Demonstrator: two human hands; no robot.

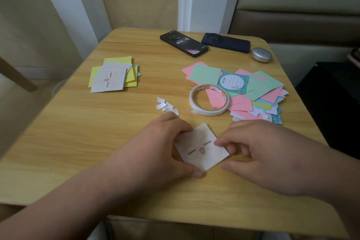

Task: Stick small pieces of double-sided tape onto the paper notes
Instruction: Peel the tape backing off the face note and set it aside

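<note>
Gripping small white printed paper note (201,149) just nearer than white double-sided tape roll (209,112), left hand (155,148) curled round its edges; right hand (259,156) pinched its right edge.

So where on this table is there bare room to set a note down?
Bare tabletop: the near-left corner, between the yellow note stack and the left hand; also the strip between that stack and the tape roll. Crowded: the right, under the pastel note pile.

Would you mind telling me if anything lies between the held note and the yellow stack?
Nothing visible does: only bare table separates the note from the stack; the paper scraps lie just beside that path.
</note>
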